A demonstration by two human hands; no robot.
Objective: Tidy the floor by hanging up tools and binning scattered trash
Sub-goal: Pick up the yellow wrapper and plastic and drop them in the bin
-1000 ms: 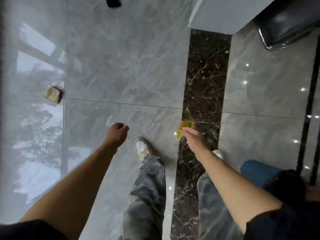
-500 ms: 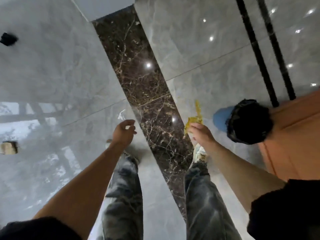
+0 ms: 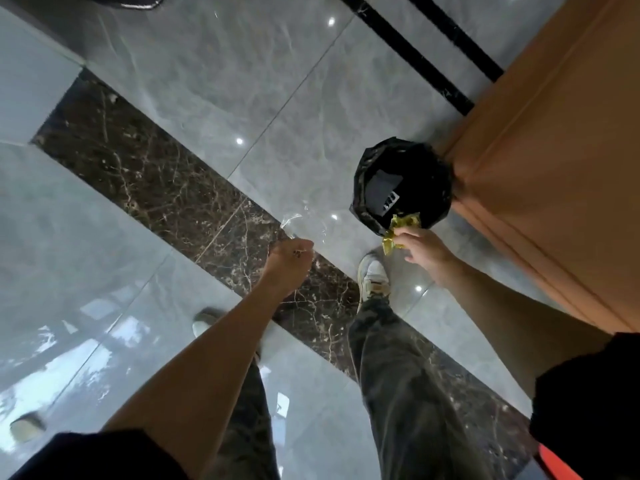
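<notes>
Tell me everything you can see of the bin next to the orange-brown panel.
The bin is round, lined with a crinkled, glossy black bag folded over its rim. It stands upright on the grey tile floor, close against the orange-brown panel. A dark flat item with small pale marks lies inside; I cannot identify it. The yellow wrapper pinched in the right hand overlaps its near rim.

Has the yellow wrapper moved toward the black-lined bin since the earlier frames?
Yes. The right hand has carried the yellow wrapper up to the near rim of the bin.
</notes>
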